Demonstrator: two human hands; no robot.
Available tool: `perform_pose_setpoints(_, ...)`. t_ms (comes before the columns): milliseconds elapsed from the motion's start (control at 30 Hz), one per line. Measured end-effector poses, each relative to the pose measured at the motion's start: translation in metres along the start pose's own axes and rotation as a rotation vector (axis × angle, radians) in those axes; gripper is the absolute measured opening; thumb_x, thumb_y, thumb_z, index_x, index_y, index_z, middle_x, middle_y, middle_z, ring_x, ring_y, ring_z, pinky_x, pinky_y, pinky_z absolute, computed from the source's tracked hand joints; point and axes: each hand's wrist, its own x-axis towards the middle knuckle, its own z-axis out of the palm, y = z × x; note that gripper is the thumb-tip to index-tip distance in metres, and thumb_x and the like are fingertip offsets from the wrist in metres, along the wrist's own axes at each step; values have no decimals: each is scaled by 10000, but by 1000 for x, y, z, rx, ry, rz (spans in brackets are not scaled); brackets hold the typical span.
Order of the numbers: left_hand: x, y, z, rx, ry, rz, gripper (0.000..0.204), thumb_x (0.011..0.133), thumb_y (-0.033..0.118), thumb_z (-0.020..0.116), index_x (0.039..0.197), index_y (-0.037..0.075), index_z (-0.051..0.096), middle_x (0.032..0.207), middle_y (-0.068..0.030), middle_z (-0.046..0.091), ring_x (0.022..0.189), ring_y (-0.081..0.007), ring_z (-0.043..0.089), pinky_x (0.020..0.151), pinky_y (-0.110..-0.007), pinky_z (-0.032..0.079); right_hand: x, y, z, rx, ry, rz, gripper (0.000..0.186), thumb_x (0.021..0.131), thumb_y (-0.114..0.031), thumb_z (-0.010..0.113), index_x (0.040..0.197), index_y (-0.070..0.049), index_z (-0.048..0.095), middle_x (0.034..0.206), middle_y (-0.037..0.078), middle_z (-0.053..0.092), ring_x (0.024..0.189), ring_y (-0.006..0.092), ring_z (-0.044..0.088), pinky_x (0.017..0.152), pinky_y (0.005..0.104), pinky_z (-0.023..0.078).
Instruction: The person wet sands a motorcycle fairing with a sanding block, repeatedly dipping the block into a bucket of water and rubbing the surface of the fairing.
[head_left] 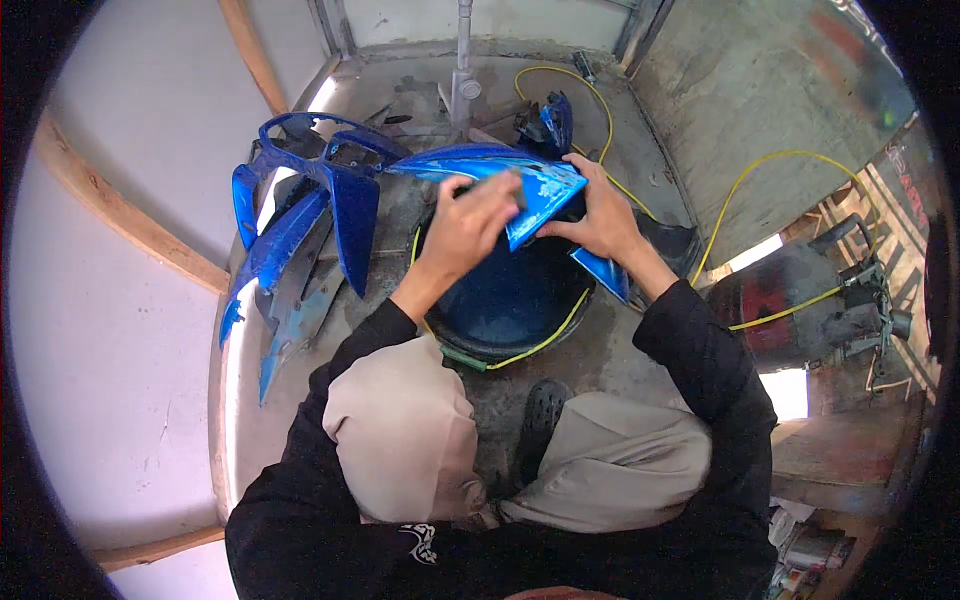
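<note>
A glossy blue plastic fairing panel (pixel 540 212), with pale scuffed patches along its face, is held over a dark round bucket (pixel 505 345). My right hand (pixel 603 215) grips the panel's right end, thumb underneath and fingers over the top edge. On the panel's face lies my left hand (pixel 465 228), its fingers curled and blurred by motion. Something dark and flat seems to sit beneath those fingers, but I cannot make it out. Dark liquid appears to fill the bucket, and a smaller blue piece (pixel 602 274) leans at its right rim, below my right wrist.
More blue fairing parts (pixel 350 215) rest on the left. Another dark blue part (pixel 557 122) lies beyond the bucket. A metal post (pixel 463 90) stands at the back. A yellow hose (pixel 712 235) runs to a tank-like machine (pixel 790 310) at the right.
</note>
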Motion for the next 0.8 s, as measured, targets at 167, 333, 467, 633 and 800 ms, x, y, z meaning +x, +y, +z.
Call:
perform_pose_setpoints(167,5,18,13,-16,28,81,318,1049,182,737,1300,-11,717,1389,-177,759,1289,-307,727,1020,-469,525,-4,6,-2,-9,1,3,1273,641,-668,995,1641,-127,424,1533,216,576,1373,455,628,1139,518,524)
perform_pose_setpoints(333,19,0,0,271,37,37,277,1086,161,673,1325,27,715,1357,-127,783,1208,-255,761,1092,-502,442,1,-3,-3,6,0,5,1262,652,-671,988,1640,-126,421,1534,228,570,1364,466,630,1130,523,525)
perform_pose_setpoints(467,13,10,17,90,54,85,283,1099,158,663,1343,26,720,1359,-135,783,1165,-268,776,1038,-484,506,-3,8,-3,-8,14,-9,1256,657,-672,986,1637,-126,422,1527,229,570,1353,470,634,1117,528,530)
perform_pose_setpoints(633,17,10,8,167,38,104,264,1095,137,656,1323,26,726,1369,-137,779,1140,-305,782,1048,-487,524,-3,0,-2,6,-2,-10,1244,662,-667,987,1632,-125,426,1523,225,573,1352,473,633,1111,533,534)
perform_pose_setpoints(800,21,35,17,41,-46,52,259,1059,125,711,1296,22,737,1335,-125,795,1112,-324,784,1036,-476,538,-5,12,-1,-10,7,9,1232,664,-644,993,1633,-133,429,1522,221,574,1364,466,632,1109,535,538)
